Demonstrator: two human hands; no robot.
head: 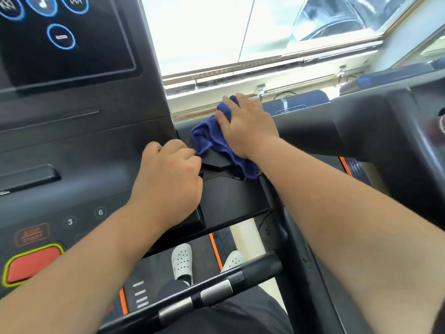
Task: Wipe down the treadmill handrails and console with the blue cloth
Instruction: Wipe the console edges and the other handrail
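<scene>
The blue cloth (209,138) lies bunched on the dark tray to the right of the treadmill console (72,141). My right hand (245,126) lies on top of the cloth with fingers spread and presses it down near the base of the right handrail (349,131). My left hand (168,179) is curled into a fist at the console's right edge; its fingertips pinch a corner of the cloth. The console screen (65,39) with round blue icons fills the upper left. A front grip bar (192,302) with metal sensor plates crosses below my arms.
A red stop button (33,266) with a yellow rim sits at the lower left, with number keys above it. White clogs (183,263) stand on the belt below. A bright window (240,32) lies beyond the console. More equipment stands at the far right.
</scene>
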